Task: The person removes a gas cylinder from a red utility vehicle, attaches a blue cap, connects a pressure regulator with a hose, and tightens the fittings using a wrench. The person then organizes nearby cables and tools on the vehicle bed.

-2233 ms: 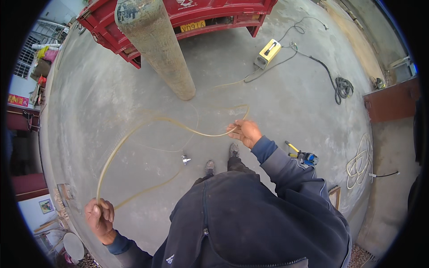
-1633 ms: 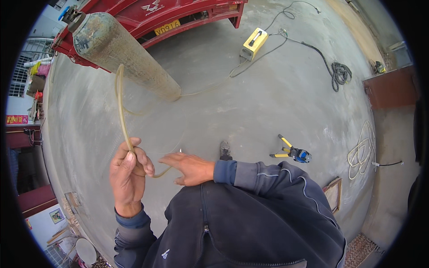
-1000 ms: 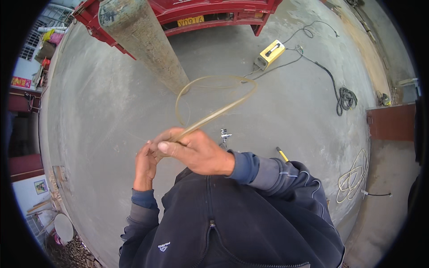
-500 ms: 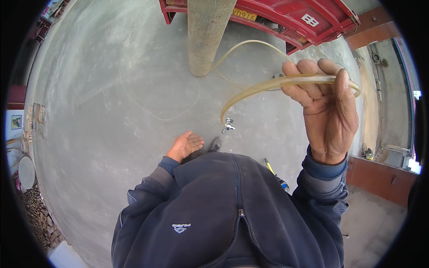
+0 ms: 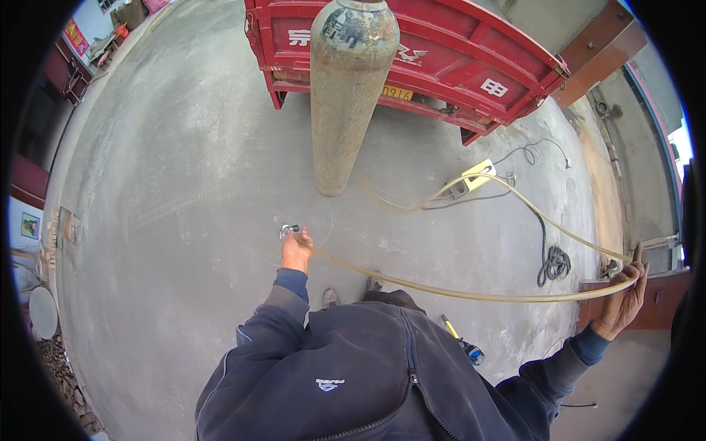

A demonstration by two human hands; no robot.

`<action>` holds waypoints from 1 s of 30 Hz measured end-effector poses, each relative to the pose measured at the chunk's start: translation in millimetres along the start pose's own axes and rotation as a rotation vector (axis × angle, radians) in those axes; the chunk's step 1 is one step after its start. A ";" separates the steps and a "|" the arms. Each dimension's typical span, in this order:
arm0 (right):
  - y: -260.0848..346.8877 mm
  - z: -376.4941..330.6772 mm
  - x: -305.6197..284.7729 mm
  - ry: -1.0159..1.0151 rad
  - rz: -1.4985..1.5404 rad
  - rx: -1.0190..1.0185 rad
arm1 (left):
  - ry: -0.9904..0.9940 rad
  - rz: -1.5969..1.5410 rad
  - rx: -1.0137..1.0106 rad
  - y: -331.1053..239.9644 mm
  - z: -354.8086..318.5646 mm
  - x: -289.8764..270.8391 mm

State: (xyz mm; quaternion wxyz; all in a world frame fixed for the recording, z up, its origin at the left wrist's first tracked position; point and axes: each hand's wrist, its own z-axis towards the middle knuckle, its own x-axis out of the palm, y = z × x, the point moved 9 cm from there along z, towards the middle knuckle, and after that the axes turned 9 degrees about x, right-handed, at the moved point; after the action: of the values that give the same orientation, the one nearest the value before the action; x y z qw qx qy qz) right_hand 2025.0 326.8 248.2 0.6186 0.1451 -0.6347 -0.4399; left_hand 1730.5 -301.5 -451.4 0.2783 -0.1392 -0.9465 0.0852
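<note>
A hose is pinched by the right hand at lower right and by the left hand, beside a metal fitting, left of centre.

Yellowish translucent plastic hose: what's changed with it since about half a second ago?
The right hand carried the hose farther out to the right. The left hand, empty then, now seems to hold it near its silvery metal fitting. The tall, weathered metal cylinder still stands before the red metal vehicle.
</note>
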 end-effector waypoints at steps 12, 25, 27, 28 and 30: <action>-378.9 61.6 -444.7 -0.696 -1.367 1.274 | 0.456 0.390 0.859 -146.7 -198.0 219.3; -421.8 310.7 159.6 0.800 -0.482 0.280 | 0.834 0.734 1.242 -31.7 -413.7 401.4; -415.6 316.7 191.4 0.884 -0.354 0.292 | 0.861 0.789 1.228 1.1 -413.7 418.9; -416.0 319.7 199.9 0.910 -0.293 0.335 | 0.861 0.821 1.218 14.7 -412.3 427.2; -416.5 325.9 208.1 0.901 -0.229 0.386 | 0.868 0.882 1.189 35.5 -407.5 438.6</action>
State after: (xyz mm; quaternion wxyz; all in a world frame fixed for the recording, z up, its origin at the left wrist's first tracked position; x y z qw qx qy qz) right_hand 1537.5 60.9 127.3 0.7409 0.5009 -0.3544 -0.2731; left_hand 1608.8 -97.4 99.2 0.5840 -0.3458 -0.4136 0.6069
